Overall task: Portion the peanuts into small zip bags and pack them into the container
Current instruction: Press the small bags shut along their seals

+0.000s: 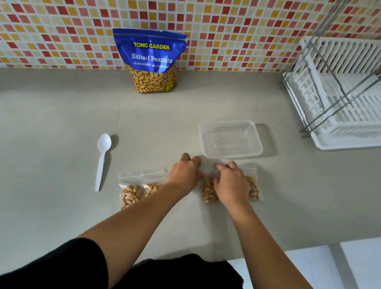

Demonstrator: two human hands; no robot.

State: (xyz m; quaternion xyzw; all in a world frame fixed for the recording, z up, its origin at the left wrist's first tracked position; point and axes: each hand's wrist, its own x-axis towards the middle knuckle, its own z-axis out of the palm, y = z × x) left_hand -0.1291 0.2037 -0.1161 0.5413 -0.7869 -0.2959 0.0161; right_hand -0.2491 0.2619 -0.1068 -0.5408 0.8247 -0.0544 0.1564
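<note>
Clear zip bag (pixel 253 190) lies half hidden under left hand (pixel 183 173) and right hand (pixel 230 183), both pinching it.

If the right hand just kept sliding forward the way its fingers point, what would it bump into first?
Most likely the clear container. The right hand rests on a zip bag of peanuts, fingers aimed away from the person, and the container's near rim lies just beyond the fingertips.

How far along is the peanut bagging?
Done: two filled small bags lie by the spoon. In hand: the left hand and right hand press on another filled bag, seemingly sealing it. Left: the container is empty, so no packing yet.
</note>
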